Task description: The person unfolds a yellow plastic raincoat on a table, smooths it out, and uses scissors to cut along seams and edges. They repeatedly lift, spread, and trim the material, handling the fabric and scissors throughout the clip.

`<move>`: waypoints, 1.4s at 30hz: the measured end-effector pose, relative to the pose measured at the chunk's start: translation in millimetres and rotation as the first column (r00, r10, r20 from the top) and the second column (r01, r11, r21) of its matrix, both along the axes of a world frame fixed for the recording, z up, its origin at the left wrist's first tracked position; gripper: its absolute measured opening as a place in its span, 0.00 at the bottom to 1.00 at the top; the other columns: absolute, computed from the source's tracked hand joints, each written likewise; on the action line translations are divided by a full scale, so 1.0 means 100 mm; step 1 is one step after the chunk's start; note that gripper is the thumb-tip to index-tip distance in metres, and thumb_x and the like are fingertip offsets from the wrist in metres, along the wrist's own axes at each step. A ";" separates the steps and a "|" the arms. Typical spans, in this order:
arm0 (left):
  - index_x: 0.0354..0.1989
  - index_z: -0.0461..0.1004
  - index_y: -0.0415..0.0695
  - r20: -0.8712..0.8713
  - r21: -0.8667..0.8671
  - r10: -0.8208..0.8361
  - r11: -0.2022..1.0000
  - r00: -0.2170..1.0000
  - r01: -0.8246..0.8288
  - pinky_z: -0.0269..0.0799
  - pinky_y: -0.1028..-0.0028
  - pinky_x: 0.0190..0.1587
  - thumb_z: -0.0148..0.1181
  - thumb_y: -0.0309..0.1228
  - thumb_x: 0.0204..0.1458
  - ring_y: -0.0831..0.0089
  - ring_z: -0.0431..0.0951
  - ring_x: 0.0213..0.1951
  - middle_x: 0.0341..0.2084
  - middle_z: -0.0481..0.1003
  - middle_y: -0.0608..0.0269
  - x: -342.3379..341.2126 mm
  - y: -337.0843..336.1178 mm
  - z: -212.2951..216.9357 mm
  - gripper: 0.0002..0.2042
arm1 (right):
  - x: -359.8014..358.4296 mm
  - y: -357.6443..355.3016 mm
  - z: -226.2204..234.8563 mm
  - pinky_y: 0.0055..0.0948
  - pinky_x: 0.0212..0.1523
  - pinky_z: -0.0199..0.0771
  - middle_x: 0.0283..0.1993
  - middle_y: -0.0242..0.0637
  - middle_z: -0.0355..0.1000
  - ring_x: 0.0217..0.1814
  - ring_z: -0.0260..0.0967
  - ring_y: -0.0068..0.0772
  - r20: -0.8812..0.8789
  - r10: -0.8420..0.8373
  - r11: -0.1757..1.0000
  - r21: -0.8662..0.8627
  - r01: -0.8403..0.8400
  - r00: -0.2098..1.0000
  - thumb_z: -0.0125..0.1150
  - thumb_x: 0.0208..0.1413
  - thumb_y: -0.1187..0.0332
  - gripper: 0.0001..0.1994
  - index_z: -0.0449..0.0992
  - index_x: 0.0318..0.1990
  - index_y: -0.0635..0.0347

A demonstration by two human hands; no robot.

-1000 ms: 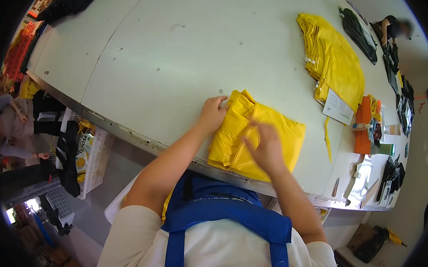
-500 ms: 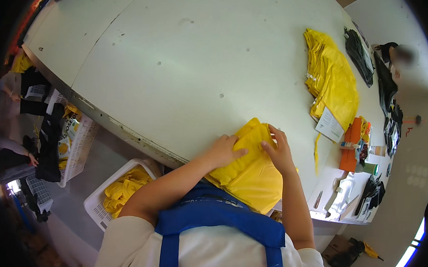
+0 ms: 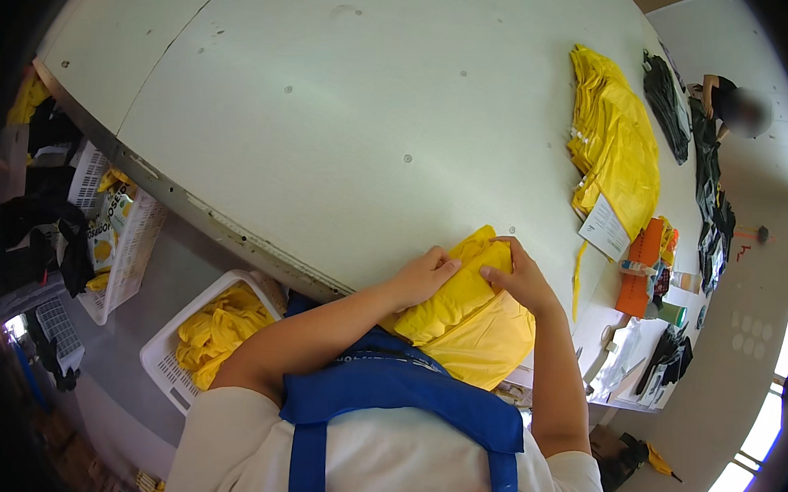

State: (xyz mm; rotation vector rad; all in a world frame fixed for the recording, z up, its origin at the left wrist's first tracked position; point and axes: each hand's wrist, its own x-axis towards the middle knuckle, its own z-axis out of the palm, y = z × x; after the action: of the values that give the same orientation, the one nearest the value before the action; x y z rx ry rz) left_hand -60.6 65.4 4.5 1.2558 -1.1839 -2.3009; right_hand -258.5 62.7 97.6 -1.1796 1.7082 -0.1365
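Observation:
A folded piece of thin yellow fabric (image 3: 487, 335) lies at the table's near edge, close against my apron, its upper layer doubled over and creased. My left hand (image 3: 423, 278) is at the fabric's left edge, fingers curled in and thumb pressed against them, gripping that edge. On the far right side, my right hand (image 3: 521, 276) holds the fold between thumb and fingers, the fingertips over its far corner. The fabric's near end hangs toward my lap.
To the right lie a stack of yellow fabric pieces (image 3: 618, 142) with a white printed sheet (image 3: 605, 227), an orange box (image 3: 640, 270) and dark folded pieces (image 3: 665, 104). A white basket (image 3: 161, 358) of yellow cloth stands below the table at left. Other people work at both sides.
My left hand's fingers have curled closed at the fabric's edge, where they lay flatter before. The upper layer looks more tightly folded. My view has shifted slightly.

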 end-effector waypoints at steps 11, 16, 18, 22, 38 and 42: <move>0.42 0.73 0.39 -0.254 0.310 -0.219 0.904 0.942 0.294 0.67 0.75 0.37 0.45 0.40 0.58 0.79 0.68 0.30 0.31 0.72 0.65 -0.11 -0.15 0.07 0.17 | -0.30 0.25 0.03 0.29 0.50 0.69 0.49 0.39 0.67 0.48 0.68 0.35 0.046 0.194 0.955 -0.236 -0.178 0.980 0.66 0.46 0.56 0.32 0.61 0.58 0.57; 0.40 0.75 0.40 -0.096 -0.204 -0.573 0.812 0.814 0.548 0.69 0.71 0.37 0.48 0.37 0.54 0.70 0.74 0.34 0.33 0.76 0.58 -0.19 -0.21 -0.02 0.15 | -0.18 0.33 0.31 0.26 0.40 0.75 0.46 0.37 0.67 0.44 0.68 0.28 0.290 -0.105 0.993 -0.027 0.118 0.951 0.72 0.40 0.59 0.34 0.63 0.55 0.60; 0.38 0.76 0.39 0.170 -0.590 -0.664 0.524 0.729 0.615 0.70 0.69 0.38 0.49 0.36 0.53 0.63 0.77 0.36 0.34 0.77 0.51 -0.24 -0.26 -0.06 0.14 | -0.15 0.36 0.37 0.26 0.41 0.75 0.47 0.39 0.66 0.46 0.68 0.30 0.313 -0.163 0.985 0.003 0.171 0.935 0.72 0.41 0.62 0.33 0.63 0.54 0.61; 0.38 0.76 0.44 0.459 -0.525 -0.684 0.306 0.567 0.794 0.70 0.63 0.42 0.51 0.32 0.50 0.53 0.76 0.41 0.38 0.75 0.46 -0.30 -0.33 0.24 0.11 | -0.15 0.52 0.35 0.28 0.44 0.74 0.47 0.38 0.66 0.47 0.68 0.30 0.328 -0.239 0.968 0.004 0.251 0.914 0.71 0.43 0.64 0.28 0.66 0.51 0.62; 0.36 0.69 0.42 0.172 -0.534 0.101 0.845 0.980 0.007 0.66 0.66 0.26 0.54 0.26 0.48 0.58 0.73 0.23 0.21 0.73 0.52 -0.18 -0.12 0.30 0.07 | 0.13 0.55 0.29 0.46 0.63 0.51 0.48 0.41 0.69 0.64 0.52 0.48 -0.315 0.201 0.882 -0.354 -0.312 0.928 0.53 0.57 0.63 0.16 0.68 0.51 0.59; 0.34 0.70 0.42 0.108 -0.801 0.237 0.596 0.966 -0.057 0.65 0.69 0.23 0.55 0.25 0.48 0.62 0.71 0.19 0.18 0.72 0.55 -0.24 -0.08 0.39 0.05 | 0.26 0.55 0.14 0.44 0.62 0.52 0.45 0.31 0.70 0.61 0.56 0.43 -0.755 0.179 0.609 -0.418 -0.674 0.631 0.57 0.49 0.65 0.13 0.73 0.43 0.52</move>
State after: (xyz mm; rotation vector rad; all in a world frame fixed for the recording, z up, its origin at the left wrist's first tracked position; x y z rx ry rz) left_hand -84.6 57.8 43.1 1.1501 -1.8023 -1.2236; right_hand -232.1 117.6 111.7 -2.4552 1.9127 -0.0092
